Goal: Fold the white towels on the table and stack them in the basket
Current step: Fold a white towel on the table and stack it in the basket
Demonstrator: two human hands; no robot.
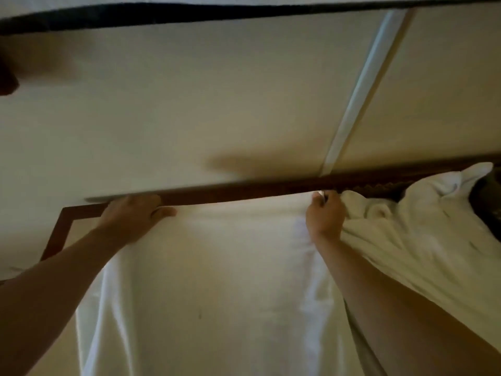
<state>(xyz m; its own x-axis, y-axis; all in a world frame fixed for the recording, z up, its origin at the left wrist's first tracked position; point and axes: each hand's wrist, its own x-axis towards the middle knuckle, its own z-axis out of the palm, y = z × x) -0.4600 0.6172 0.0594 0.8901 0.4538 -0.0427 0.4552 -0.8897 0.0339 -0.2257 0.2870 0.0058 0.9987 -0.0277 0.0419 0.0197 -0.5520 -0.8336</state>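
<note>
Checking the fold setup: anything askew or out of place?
Mostly fine: both hands, left hand and right hand, hold the spread towel at the table edge. Only the crumpled towel pile looks messy.

Your two forearms were bare up to where the picture ended; no sleeve showed on them. Your left hand (132, 213) wore no glove, ring or watch that I could see. Your right hand (324, 217) was bare too. At its fingers (321, 195) the picture was blurred.

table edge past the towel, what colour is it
Dark reddish brown table edge, seen in the head view.
</note>
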